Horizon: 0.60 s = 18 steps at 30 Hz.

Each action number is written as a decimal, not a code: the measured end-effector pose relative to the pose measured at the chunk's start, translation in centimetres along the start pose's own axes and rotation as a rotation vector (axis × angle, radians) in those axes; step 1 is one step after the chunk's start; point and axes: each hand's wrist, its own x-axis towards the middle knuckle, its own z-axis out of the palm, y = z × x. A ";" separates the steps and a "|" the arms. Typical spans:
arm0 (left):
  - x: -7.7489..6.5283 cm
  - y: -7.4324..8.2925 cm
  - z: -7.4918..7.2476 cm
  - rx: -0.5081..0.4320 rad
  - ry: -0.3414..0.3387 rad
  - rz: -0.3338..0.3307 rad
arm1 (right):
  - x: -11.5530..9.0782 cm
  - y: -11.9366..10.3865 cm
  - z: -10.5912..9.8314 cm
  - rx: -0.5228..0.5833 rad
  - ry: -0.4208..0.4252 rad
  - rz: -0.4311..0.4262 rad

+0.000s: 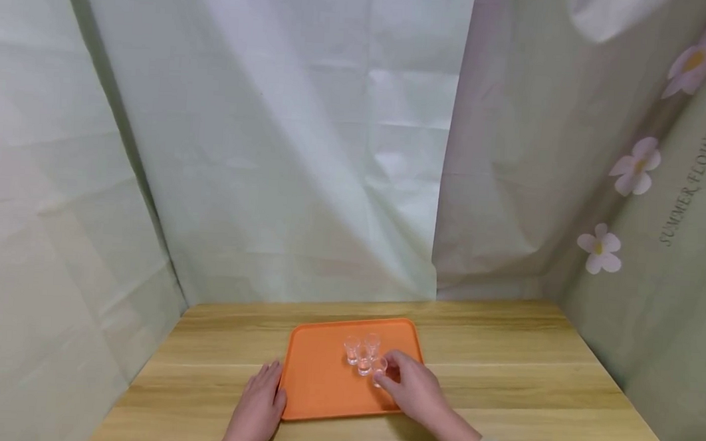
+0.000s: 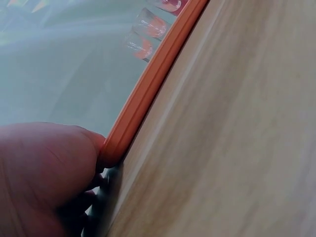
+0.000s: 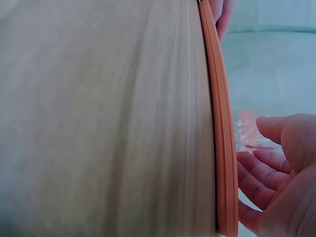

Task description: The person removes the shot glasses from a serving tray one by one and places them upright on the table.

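Note:
An orange tray (image 1: 320, 385) lies on the wooden table. Small clear shot glasses stand upright in a tight group right of its middle: one on the left (image 1: 352, 357), one at the back (image 1: 373, 343) and one in front (image 1: 364, 367). My right hand (image 1: 419, 387) reaches over the tray's right side and pinches another shot glass (image 1: 379, 375) between thumb and fingers, close beside the group. Flat on the table at the tray's left edge rests my left hand (image 1: 259, 402), its fingers extended and its thumb (image 2: 89, 143) against the tray's rim.
The wooden table (image 1: 512, 389) extends on both sides of the tray. Pale green curtains (image 1: 307, 178) hang along the back and left, and a flowered one (image 1: 673, 277) along the right.

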 end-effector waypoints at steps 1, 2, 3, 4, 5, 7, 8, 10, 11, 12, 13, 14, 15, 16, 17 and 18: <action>0.0 -0.1 0.2 -0.004 0.016 0.014 | -0.1 0.0 0.0 0.003 0.003 -0.001; 0.0 -0.5 0.5 0.003 0.040 0.036 | -0.2 0.1 -0.1 0.003 0.007 -0.001; -0.1 -0.6 0.7 0.000 0.055 0.050 | -0.3 0.1 -0.2 0.004 0.010 -0.002; -0.1 -0.5 0.8 -0.004 0.056 0.055 | -0.4 0.1 -0.2 0.007 0.014 0.000; -0.1 -0.6 0.8 -0.005 0.051 0.054 | -0.5 0.1 -0.3 0.006 0.017 0.000; -0.1 -0.4 0.5 -0.004 0.011 0.036 | -0.7 0.1 -0.5 0.008 0.015 0.005; -0.2 -0.3 0.4 0.000 -0.010 0.022 | -0.8 0.1 -0.6 0.011 0.015 0.007; -0.2 0.1 0.0 0.003 -0.051 -0.007 | -1.0 0.1 -0.9 0.017 0.014 0.013; -0.1 0.2 -0.1 0.008 -0.062 -0.015 | -1.1 0.1 -1.1 0.017 0.015 0.015; -0.1 0.3 -0.2 0.015 -0.072 -0.021 | -1.2 0.2 -1.3 0.017 0.016 0.019; -0.1 0.4 -0.3 0.020 -0.075 -0.024 | -1.2 0.2 -1.5 0.013 0.018 0.022; 0.0 0.5 -0.3 0.025 -0.077 -0.026 | -1.3 0.2 -1.7 0.011 0.024 0.027; -0.1 0.5 -0.4 0.024 -0.075 -0.028 | -1.3 0.3 -1.9 0.006 0.030 0.032; -0.1 0.6 -0.4 0.022 -0.074 -0.031 | -1.3 0.3 -2.1 0.001 0.037 0.036; -0.1 0.6 -0.4 0.018 -0.071 -0.033 | -1.3 0.4 -2.3 -0.005 0.046 0.042; -0.1 0.5 -0.4 0.015 -0.067 -0.032 | -1.3 0.5 -2.4 -0.009 0.057 0.048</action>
